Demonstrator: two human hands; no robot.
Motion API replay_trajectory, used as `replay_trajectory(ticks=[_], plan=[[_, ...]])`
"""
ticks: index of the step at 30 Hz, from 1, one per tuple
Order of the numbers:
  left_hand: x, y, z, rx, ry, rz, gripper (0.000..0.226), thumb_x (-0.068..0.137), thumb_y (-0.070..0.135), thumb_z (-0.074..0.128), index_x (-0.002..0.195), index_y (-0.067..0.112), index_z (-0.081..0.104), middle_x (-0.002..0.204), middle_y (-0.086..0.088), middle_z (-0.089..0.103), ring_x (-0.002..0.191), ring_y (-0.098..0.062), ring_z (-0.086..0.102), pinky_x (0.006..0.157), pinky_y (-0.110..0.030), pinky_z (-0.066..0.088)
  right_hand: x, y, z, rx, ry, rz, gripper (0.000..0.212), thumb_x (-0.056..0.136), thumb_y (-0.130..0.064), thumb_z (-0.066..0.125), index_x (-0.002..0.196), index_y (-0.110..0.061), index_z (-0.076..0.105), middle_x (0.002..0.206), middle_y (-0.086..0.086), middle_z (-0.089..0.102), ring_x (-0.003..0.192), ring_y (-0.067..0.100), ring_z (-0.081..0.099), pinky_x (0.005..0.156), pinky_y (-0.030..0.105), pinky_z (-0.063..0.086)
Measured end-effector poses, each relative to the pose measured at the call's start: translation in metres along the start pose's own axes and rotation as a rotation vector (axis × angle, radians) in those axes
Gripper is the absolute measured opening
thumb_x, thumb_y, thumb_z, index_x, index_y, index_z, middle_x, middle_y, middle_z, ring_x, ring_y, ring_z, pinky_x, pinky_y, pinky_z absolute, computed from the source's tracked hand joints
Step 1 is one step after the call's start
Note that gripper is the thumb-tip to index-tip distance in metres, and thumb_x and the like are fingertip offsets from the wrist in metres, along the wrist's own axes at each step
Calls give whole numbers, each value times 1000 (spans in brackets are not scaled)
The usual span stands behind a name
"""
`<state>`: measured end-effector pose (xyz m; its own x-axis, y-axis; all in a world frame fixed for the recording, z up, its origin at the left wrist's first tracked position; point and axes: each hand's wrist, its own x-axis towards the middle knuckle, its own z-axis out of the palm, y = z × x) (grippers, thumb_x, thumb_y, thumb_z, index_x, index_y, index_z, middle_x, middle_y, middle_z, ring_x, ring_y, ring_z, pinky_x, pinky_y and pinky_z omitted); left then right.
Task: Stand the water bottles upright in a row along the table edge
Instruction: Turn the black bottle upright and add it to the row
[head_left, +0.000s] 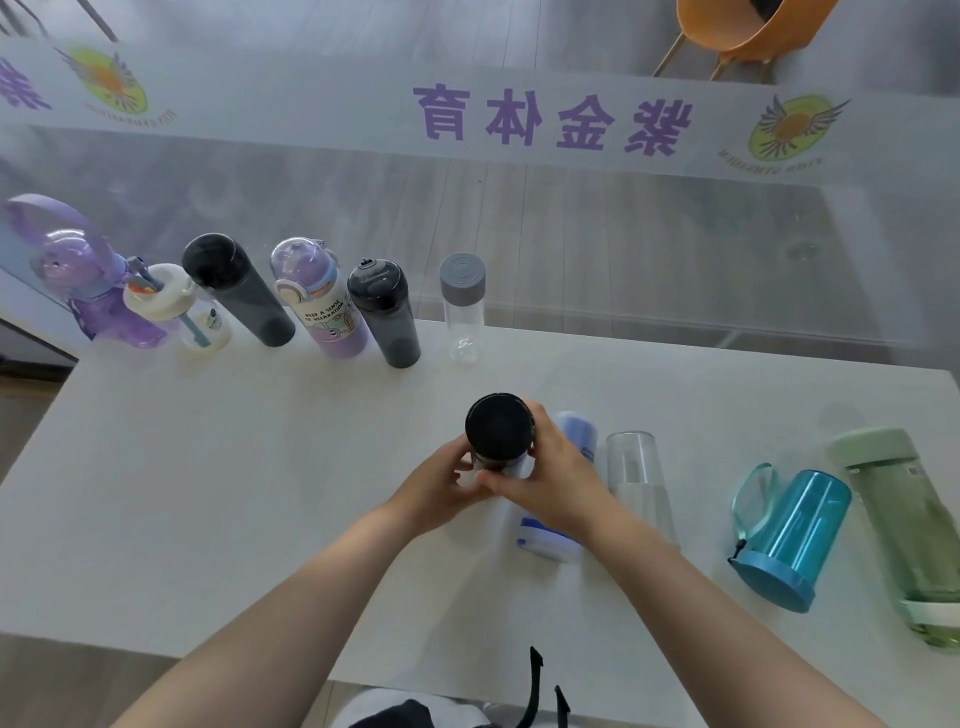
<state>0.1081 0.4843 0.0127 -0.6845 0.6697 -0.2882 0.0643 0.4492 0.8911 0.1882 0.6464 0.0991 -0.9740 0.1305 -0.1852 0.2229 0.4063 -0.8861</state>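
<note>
Hands (441, 480) (550, 480) grip black-capped bottle (500, 426); purple bottle (327, 306) reads "KEEP A SENSE OF RELAXATION"

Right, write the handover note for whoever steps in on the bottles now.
Left hand and right hand: both closed on the black-capped bottle, held upright mid-table.
Done: six bottles stand along the far edge, from the purple bottle to the clear grey-capped bottle.
Left: set the held bottle next in the row, then stand up four lying on the right: blue-and-white bottle, clear glass bottle, teal bottle, green bottle.
</note>
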Motion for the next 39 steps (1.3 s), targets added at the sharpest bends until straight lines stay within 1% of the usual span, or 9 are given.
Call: replay_trajectory(ticks=[3,5,8,11,15,18,25,31,39], plan=[[-1,7,0,56,13,49,40,82,31,71,102,59,51,102,23,62,100,-8,59,86,-20,45,2,5,4,8,54,-7,71,75,-33,80,130,-43,36,120,-17,56,109,-3,52,88,9,42],[-3,4,-1,147,31,101,38,85,32,69,116,47,51,109,21,61,105,-7,57,89,-18,43,3,7,6,18,73,-14,71,77,-31,79,129,-46,33,122,-17,55,111,-4,52,88,8,41],[-5,-26,-5,442,122,83,59,83,45,59,137,24,45,136,4,53,125,-18,50,104,-35,39,5,8,9,33,110,-10,71,77,-27,80,125,-49,32,122,-20,54,112,-8,50,90,8,40],[-12,-59,-8,675,266,-73,69,83,45,44,141,8,42,146,-15,43,135,-33,40,112,-45,32,14,8,7,52,146,0,71,77,-27,80,121,-55,32,122,-27,51,112,-12,48,92,8,40],[-24,-84,-13,785,290,-116,66,86,43,37,142,9,36,150,-17,38,137,-33,34,112,-40,20,33,11,1,94,196,21,70,75,-27,80,132,-37,41,123,-22,56,114,2,53,99,28,47],[-28,-90,-14,787,312,-111,59,91,41,35,143,12,37,151,-13,38,139,-26,27,114,-36,13,50,11,-7,91,237,21,71,74,-25,81,134,-29,41,121,-17,58,111,5,56,97,36,49],[-29,-100,-15,782,311,-76,57,94,36,32,147,15,34,155,-7,30,143,-22,24,116,-39,16,95,9,-29,77,320,44,63,76,-28,79,127,-34,42,112,-26,56,105,1,56,97,32,49],[-28,-99,-14,786,321,-85,57,93,33,33,146,14,36,156,-7,30,143,-22,23,118,-34,12,128,7,-43,53,379,63,66,78,-30,78,133,-27,41,112,-20,57,102,8,56,88,24,47],[-27,-97,-15,796,318,-83,58,90,32,35,146,15,37,156,-6,30,143,-22,24,118,-33,12,150,9,-49,57,407,75,59,78,-30,77,125,-29,41,117,-13,58,105,13,57,93,32,49]])
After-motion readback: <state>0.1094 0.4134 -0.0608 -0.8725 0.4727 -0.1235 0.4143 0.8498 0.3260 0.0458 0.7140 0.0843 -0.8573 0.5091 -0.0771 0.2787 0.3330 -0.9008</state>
